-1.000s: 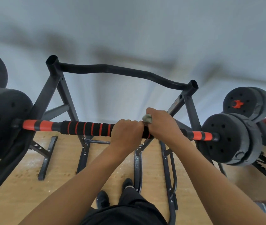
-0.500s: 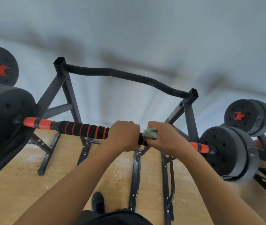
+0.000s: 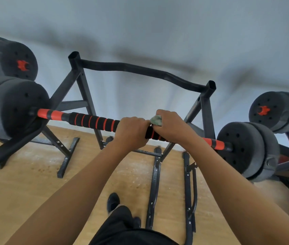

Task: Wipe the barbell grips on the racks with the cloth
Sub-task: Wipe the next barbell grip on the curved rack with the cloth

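Bar: the barbell lies across the black rack, black weight plates at both ends, over a wooden floor
Grip: ridged black foam grip with orange rings, running along the middle of the bar
Left hand: the left hand is wrapped fully round the grip, fingers curled closed on it, nothing else in it
Right hand: the right hand is closed on the bar just beside the left, pressing the cloth against the grip
Cloth: a small pale green cloth, bunched, only a corner peeking out above the thumb
Handling: cloth looks light and limp, so best balled in the palm; the foam should give a little and drag against it; the loaded bar looks heavy, likely to stay put, though it may roll
Hold: I'd steady the bar on the bare foam with the free hand
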Demonstrator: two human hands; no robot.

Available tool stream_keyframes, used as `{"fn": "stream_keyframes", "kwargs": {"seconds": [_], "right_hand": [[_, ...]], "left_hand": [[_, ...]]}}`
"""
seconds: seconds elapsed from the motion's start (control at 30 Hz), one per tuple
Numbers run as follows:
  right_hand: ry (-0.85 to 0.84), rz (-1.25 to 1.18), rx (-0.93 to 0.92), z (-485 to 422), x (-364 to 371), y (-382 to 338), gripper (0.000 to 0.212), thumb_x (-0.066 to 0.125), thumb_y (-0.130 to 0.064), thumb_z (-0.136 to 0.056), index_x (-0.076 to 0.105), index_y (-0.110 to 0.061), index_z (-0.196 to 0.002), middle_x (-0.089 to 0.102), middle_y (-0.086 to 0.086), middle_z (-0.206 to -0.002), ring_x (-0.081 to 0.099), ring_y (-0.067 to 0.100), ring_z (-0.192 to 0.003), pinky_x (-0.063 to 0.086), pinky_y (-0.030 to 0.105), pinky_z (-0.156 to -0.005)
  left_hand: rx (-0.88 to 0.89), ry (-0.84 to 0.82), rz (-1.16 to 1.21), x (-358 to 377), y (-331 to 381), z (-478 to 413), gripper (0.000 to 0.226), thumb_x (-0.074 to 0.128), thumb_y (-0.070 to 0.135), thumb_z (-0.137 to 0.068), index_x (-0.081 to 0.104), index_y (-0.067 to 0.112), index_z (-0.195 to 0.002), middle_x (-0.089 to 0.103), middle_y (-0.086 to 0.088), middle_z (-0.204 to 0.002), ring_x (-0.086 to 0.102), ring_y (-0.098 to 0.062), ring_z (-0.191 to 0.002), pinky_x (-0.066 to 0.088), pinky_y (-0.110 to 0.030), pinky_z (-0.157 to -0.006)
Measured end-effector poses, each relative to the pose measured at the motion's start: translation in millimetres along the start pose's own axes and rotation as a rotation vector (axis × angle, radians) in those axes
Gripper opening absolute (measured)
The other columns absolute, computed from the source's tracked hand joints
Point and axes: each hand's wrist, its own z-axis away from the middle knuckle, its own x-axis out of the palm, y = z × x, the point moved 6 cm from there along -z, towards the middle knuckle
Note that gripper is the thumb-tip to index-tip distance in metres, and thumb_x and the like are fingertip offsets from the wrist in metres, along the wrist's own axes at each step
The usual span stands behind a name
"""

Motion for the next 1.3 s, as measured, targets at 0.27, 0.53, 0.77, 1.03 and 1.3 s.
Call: {"fn": "stream_keyframes", "kwargs": {"seconds": [0.27, 0.53, 0.77, 1.03, 1.3], "right_hand": [[-0.001, 0.072, -0.118, 44, 6, -10, 0.009, 0.06, -0.02, -0.092, 0.054, -0.015, -0.087, 0.058, 0.0, -0.074, 0.049, 0.016, -0.066, 0.043, 0.037, -0.063], [0.127, 0.058, -0.083, 42, 13, -14, 0.02, 0.056, -0.027, -0.098, 0.045, -0.017, -0.084, 0.049, -0.008, -0.069, 0.046, 0.013, -0.063, 0.037, 0.031, -0.058], [0.02, -0.008, 0.022, 16, 10, -11, 0.009, 0.032, -0.024, -0.077, 0.037, -0.024, -0.069, 0.046, -0.005, -0.066, 0.044, 0.013, -0.058, 0.04, 0.035, -0.059], [-0.07, 0.008, -0.064, 44, 15, -12, 0.022, 0.055, -0.014, -0.092, 0.046, -0.023, -0.074, 0.052, -0.003, -0.07, 0.046, 0.012, -0.063, 0.04, 0.032, -0.061], [0.092, -0.02, 0.037, 15, 12, -4, 0.012, 0.046, -0.021, -0.091, 0.048, -0.017, -0.08, 0.055, 0.0, -0.074, 0.053, 0.02, -0.068, 0.043, 0.033, -0.064]], "left_hand": [[0.038, -0.374, -0.016, 0, -1, -11, 0.027, 0.064, 0.038, -0.082, 0.052, 0.02, -0.066, 0.054, 0.004, -0.06, 0.051, -0.016, -0.053, 0.049, -0.028, -0.059], [0.037, -0.246, -0.058, -3, 0, -4, 0.03, 0.057, 0.037, -0.09, 0.048, 0.021, -0.067, 0.055, 0.004, -0.062, 0.052, -0.015, -0.052, 0.049, -0.029, -0.058], [0.021, -0.184, -0.157, -8, 8, 8, 0.033, 0.053, 0.034, -0.095, 0.039, 0.023, -0.066, 0.048, 0.006, -0.062, 0.043, -0.012, -0.049, 0.033, -0.029, -0.052], [0.036, -0.189, -0.118, -7, 5, 6, 0.027, 0.055, 0.031, -0.09, 0.049, 0.021, -0.066, 0.051, 0.004, -0.059, 0.045, -0.014, -0.048, 0.035, -0.026, -0.052], [0.021, -0.159, -0.1, -3, 5, 6, 0.034, 0.057, 0.033, -0.093, 0.04, 0.024, -0.065, 0.048, 0.006, -0.061, 0.044, -0.012, -0.048, 0.035, -0.028, -0.053]]}}
